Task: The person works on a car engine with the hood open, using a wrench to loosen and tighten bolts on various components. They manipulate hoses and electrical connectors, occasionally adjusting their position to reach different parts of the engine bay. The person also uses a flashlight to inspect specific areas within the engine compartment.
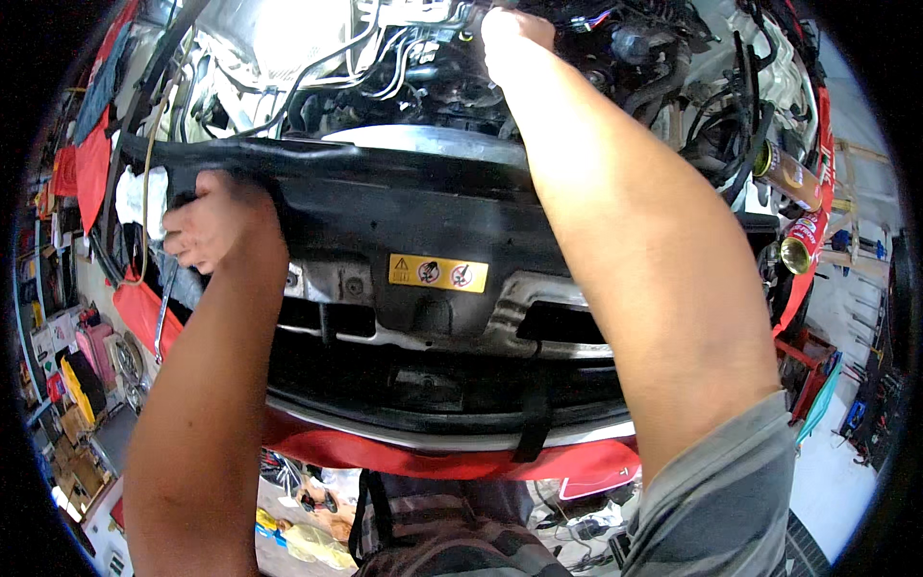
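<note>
My left hand [219, 223] is closed, its fingers curled, against the left end of the black front panel [433, 221] of an open car engine bay. Whatever lies inside those fingers is hidden. Just below the fingertips is a metal wrench [165, 300], and beside the knuckles lies a white cloth [144, 204]. My right arm reaches across the panel into the engine bay. There my right hand [516, 40] is curled and bright with glare, next to thin metal pipes [396, 72] and black engine parts; anything in its grip cannot be made out.
A yellow warning label [437, 273] sits on the panel. Two cans, one brown [790, 176] and one red [802, 242], rest at the right fender. Red covers [452, 460] drape the car's front edge. Cluttered shelves and boxes [82, 385] stand at the left.
</note>
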A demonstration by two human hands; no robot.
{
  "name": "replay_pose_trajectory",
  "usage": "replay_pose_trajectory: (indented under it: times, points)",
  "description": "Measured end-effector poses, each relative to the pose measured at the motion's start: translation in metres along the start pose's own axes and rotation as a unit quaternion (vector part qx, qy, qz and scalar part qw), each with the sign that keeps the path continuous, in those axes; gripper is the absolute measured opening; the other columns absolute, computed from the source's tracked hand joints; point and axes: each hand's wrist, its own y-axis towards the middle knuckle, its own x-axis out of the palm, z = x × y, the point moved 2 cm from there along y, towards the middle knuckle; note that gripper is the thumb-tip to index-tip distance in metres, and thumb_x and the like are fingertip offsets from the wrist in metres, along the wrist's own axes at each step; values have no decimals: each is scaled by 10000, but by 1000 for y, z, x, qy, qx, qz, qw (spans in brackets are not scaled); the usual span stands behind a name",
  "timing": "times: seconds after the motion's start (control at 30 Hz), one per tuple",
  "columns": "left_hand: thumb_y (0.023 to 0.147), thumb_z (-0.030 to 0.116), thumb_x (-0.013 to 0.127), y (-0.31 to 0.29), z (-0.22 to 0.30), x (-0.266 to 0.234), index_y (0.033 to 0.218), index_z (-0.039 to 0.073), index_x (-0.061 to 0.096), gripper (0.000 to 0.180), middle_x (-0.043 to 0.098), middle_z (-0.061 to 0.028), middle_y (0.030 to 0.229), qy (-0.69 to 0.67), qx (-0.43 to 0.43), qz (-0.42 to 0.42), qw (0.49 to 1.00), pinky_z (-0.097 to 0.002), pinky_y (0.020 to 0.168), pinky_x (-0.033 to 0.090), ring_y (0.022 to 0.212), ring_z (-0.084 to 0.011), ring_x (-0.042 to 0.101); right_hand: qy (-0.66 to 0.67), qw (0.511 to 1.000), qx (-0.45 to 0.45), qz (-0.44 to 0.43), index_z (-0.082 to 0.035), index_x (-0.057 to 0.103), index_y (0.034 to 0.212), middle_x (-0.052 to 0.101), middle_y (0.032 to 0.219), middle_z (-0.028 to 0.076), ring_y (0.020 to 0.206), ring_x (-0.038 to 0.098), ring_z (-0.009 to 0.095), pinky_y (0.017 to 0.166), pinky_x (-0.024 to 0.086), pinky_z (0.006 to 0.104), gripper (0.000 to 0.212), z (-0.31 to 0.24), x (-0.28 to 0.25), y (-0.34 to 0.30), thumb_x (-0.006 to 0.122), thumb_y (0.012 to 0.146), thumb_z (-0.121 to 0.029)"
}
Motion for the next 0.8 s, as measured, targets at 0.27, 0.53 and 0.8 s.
replay_pose_trajectory:
  times: [0.27,0.53,0.8]
  points:
    - [815,153,499,5,-12,-30,887,60,575,140,585,-124,850,-16,50,37,998,-379,673,461,774,-265,572,343,859,176,-338,-75,454,638,337,441,3,331,314,142,341,254,269,261,6,10,-8,405,847,-225]
    - [827,170,499,2,-13,2,851,55,584,145,586,-122,807,-159,-18,64,985,-327,640,456,721,-232,564,172,964,133,-153,-79,505,646,416,451,21,332,415,184,319,315,301,270,5,1,3,417,852,-230]
    - [816,159,516,4,-27,11,821,56,585,124,584,-108,774,-71,4,151,986,-337,591,458,669,-239,562,26,987,116,-105,-36,572,598,535,482,69,369,504,174,340,361,293,247,29,5,-3,527,809,-156]
